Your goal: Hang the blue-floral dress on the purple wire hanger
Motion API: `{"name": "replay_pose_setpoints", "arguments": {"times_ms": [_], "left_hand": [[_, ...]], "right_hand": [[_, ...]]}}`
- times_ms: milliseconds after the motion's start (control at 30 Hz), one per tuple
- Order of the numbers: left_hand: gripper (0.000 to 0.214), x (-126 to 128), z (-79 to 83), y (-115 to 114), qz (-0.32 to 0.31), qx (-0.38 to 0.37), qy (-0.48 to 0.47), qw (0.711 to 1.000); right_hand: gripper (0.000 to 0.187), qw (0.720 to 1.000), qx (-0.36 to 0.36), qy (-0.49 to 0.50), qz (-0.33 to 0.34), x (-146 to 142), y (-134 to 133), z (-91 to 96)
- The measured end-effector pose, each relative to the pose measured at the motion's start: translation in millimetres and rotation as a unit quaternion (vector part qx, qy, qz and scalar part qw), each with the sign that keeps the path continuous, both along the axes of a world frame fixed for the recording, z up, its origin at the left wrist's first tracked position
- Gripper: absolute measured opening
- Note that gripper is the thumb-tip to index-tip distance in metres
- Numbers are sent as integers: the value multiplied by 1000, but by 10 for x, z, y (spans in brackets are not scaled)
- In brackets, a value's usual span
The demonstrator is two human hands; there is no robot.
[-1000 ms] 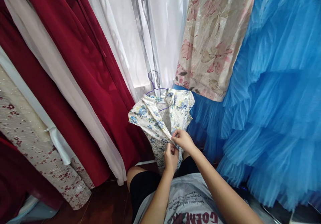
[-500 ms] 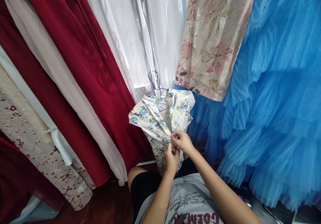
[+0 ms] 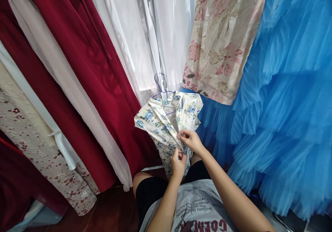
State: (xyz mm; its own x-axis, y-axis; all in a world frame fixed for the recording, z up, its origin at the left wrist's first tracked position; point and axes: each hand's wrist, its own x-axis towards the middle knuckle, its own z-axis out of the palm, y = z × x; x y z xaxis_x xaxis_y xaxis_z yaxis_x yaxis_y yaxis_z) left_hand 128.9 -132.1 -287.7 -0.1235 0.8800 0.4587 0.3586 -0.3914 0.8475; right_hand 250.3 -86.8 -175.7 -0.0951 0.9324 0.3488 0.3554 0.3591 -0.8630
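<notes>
A white blouse [image 3: 158, 123] with blue and yellow flowers and short sleeves hangs on a purple hanger [image 3: 158, 86] in front of me. Its overlapping front forms a V-shaped neck opening. My left hand [image 3: 178, 161] is closed in a pinch on the blouse's front, low on the overlap. Just above it and to the right, my right hand [image 3: 190, 140] pinches the front edge between thumb and fingers. The fabric right under the fingertips is partly hidden.
Dark red cloth [image 3: 103, 86] and white drapes [image 3: 129, 34] hang at the left and behind. A pink-flowered beige cloth [image 3: 220, 45] hangs behind at the right, beside a layered blue tulle skirt [image 3: 290, 104]. Dark red floor tiles [image 3: 111, 211] show below.
My right hand has shifted slightly up along the blouse's front edge, a little farther from my left hand. Both hands keep their pinch. The view has moved a little.
</notes>
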Motion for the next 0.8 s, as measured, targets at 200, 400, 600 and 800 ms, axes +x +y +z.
{"name": "replay_pose_setpoints", "arguments": {"times_ms": [200, 400, 600, 800], "left_hand": [[9, -10, 18, -46, 1, -8, -1, 1000], [14, -15, 44, -99, -7, -11, -5, 1000], [12, -1, -13, -200, -28, -7, 9, 1000], [10, -48, 31, -214, -46, -8, 19, 999]], "right_hand": [[20, 996, 79, 42, 20, -10, 320, 477], [16, 985, 161, 40, 54, -167, 625, 1136], [15, 975, 199, 64, 68, -254, 758, 1574], [11, 970, 223, 32, 89, -209, 637, 1666]]}}
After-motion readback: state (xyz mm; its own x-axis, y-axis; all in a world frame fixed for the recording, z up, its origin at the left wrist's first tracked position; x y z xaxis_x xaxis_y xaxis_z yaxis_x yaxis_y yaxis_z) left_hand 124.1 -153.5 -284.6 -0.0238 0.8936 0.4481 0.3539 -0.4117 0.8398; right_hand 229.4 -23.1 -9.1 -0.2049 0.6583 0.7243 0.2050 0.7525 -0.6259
